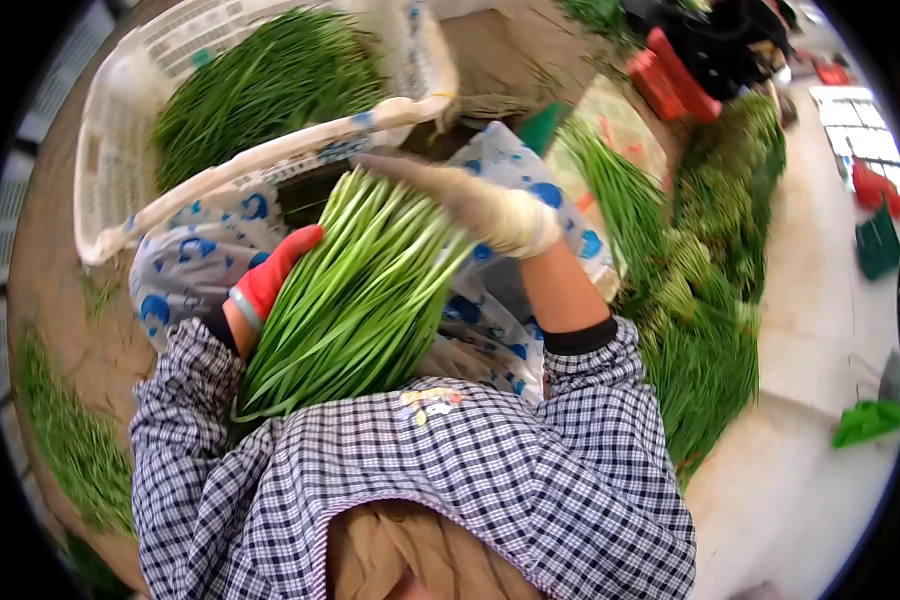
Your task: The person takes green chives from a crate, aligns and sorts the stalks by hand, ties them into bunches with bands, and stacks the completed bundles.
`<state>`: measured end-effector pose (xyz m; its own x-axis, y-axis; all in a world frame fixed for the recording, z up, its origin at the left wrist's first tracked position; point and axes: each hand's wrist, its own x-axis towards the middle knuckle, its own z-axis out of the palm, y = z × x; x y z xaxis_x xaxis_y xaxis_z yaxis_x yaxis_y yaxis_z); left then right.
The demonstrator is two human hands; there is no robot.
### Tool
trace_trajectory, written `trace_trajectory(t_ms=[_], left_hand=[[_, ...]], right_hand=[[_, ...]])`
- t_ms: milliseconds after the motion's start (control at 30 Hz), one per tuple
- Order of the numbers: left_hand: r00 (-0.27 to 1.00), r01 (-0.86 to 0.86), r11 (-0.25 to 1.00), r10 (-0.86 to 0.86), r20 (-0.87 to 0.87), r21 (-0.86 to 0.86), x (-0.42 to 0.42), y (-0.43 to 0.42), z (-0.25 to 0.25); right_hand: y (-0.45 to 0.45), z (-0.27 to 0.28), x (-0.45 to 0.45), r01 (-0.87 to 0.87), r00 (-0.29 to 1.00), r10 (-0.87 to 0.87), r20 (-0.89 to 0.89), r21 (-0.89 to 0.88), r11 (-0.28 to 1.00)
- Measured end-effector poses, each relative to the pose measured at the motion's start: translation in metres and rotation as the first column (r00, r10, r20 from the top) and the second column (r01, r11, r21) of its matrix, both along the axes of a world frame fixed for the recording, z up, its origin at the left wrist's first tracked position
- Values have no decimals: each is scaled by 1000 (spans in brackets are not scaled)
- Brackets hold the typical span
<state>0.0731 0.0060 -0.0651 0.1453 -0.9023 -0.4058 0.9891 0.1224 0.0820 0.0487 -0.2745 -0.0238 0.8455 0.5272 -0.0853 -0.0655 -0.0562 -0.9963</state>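
Note:
A large bunch of long green leafy stalks (pixel 355 300) lies across my lap, its pale ends pointing away from me. My left hand (pixel 273 274), in a red glove, holds the bunch at its left side, and most of its fingers are hidden under the stalks. Over the pale ends at the right is my right hand (pixel 475 208), in a whitish glove with dark fingers. Motion smears its fingers, so their pose is unclear. Plastic with blue spots (pixel 195 255) covers my legs beneath the bunch.
A white plastic basket (pixel 110 170) holding more green stalks stands at the upper left. Loose stalks (pixel 610 190) lie on a sack to the right, beside a long pile of bunches (pixel 705 330). A red stool-like object (pixel 670 80) is at the upper right. Scattered greens (pixel 70 435) lie at the left.

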Motion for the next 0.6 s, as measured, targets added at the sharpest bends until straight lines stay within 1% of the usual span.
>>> trace_trajectory(t_ms=[33, 67, 100, 133, 167, 200, 233, 267, 300, 333, 367, 400, 467, 500, 533, 567, 600], left_hand=[[999, -13, 1000, 13, 29, -14, 3, -4, 11], [999, -10, 1000, 11, 52, -19, 12, -9, 7], [999, -24, 1000, 24, 44, -11, 11, -7, 3], [1000, -8, 1000, 8, -12, 8, 10, -4, 0], [998, -6, 999, 8, -63, 34, 12, 1, -5], [998, 14, 999, -12, -61, 40, 13, 6, -10], [995, 8, 1000, -6, -99, 13, 14, 8, -9], [996, -19, 999, 21, -84, 26, 17, 10, -10], [997, -41, 998, 43, -69, 36, 19, 10, -10], [997, -36, 996, 42, -70, 85, 22, 11, -8], [998, -39, 994, 43, -41, 105, 24, 12, -4], [999, -9, 995, 12, -33, 97, 25, 14, 1], [997, 76, 992, -76, -3, 99, 27, 12, 14], [945, 106, 993, -118, 306, 57, 30, 0, 23], [777, 218, 957, -288, 560, 190, 40, -4, 14], [517, 271, 898, -440, 734, 347, 49, -7, 11], [485, 293, 887, -460, 743, 358, 56, -3, 17]], right_hand=[[-6, 7, 4, 6, 998, -7, -59, -2, 1000], [-11, 14, 7, 14, 993, -15, -118, -5, 1000], [-19, 16, 4, 183, 982, -172, -80, 160, 970], [-26, 18, 0, 311, 948, -315, -40, 323, 894], [-37, 19, -2, 354, 908, -418, 21, 493, 795], [-32, 30, -25, 499, 828, -560, 34, 412, 762], [-25, 29, -46, 579, 771, -636, 22, 393, 715], [-16, 20, -65, 653, 705, -709, 19, 373, 659], [-1, 5, -87, 701, 676, -735, -54, 356, 618], [17, -5, -109, 749, 639, -758, -128, 327, 576], [58, 15, -117, 898, 437, -817, -376, 238, 370], [65, -23, -136, 823, 558, -729, -396, 377, 425], [101, 14, -99, 862, 505, -664, -552, 283, 421], [104, 15, -83, 820, 570, -614, -546, 324, 472], [101, 8, -69, 793, 603, -584, -543, 333, 509], [99, 1, -54, 762, 639, -548, -539, 344, 549], [113, -5, -35, 889, 455, -733, -505, 224, 398]])
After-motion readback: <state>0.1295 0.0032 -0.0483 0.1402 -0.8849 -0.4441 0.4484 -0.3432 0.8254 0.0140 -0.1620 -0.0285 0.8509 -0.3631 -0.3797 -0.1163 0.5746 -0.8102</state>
